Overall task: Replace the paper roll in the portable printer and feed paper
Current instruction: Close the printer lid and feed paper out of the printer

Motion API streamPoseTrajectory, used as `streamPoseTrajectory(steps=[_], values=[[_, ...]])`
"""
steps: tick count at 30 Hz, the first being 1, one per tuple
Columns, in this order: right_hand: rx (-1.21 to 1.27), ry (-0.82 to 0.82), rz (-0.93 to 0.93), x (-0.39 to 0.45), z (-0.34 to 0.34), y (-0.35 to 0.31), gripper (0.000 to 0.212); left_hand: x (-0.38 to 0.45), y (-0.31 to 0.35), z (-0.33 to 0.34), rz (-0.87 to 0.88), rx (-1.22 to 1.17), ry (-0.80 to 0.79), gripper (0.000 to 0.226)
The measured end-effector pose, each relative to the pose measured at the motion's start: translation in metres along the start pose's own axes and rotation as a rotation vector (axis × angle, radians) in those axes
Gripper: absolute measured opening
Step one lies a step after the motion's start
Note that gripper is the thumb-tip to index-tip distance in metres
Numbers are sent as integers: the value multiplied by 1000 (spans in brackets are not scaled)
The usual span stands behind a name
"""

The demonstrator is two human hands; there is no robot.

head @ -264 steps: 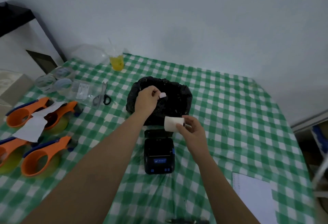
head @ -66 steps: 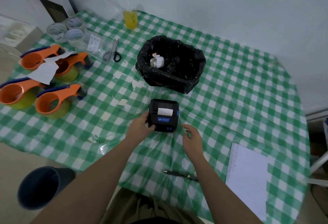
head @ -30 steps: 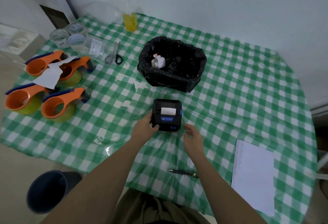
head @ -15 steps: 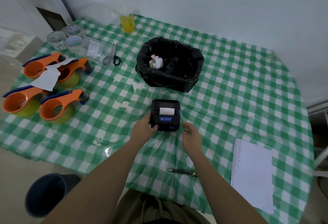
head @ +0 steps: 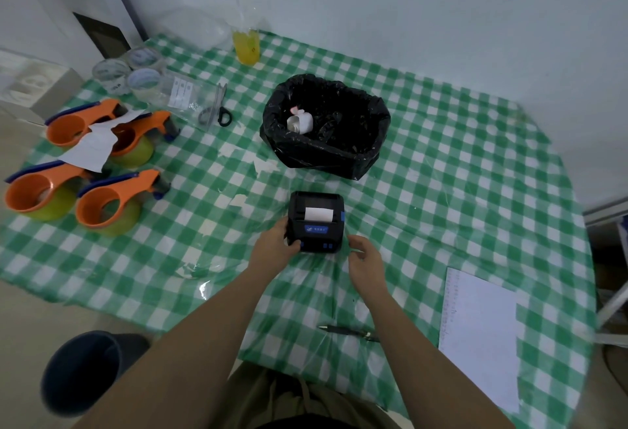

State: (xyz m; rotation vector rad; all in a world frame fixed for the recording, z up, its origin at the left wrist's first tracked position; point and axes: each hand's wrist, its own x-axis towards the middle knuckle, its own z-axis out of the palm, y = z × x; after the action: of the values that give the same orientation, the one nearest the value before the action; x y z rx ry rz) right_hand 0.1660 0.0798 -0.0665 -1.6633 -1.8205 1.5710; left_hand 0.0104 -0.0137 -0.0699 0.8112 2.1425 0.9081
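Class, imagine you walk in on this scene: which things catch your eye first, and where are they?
Four orange tape dispensers cluster at the table's left edge on the green checked cloth. In the middle sits a black-lined bin, and just nearer, the small black printer with white paper showing, left hand on it.

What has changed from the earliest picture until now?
The paper roll left the right hand; the printer is now closed, with paper showing. The left hand now grips the printer. A discarded roll lies in the bin. The tape dispensers are unchanged.
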Motion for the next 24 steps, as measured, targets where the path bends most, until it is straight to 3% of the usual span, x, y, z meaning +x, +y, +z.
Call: streamPoseTrajectory(steps=[12, 18, 24], values=[[-33, -34, 0, -3, 0, 4, 43, -3, 4, -1, -29, -29, -12, 51], [24, -49, -29, -5, 2, -3, 30, -1, 9, -3, -95, -96, -47, 53], [11, -43, -34, -5, 4, -4, 30, -1, 10, -7, -120, -156, -81, 53]])
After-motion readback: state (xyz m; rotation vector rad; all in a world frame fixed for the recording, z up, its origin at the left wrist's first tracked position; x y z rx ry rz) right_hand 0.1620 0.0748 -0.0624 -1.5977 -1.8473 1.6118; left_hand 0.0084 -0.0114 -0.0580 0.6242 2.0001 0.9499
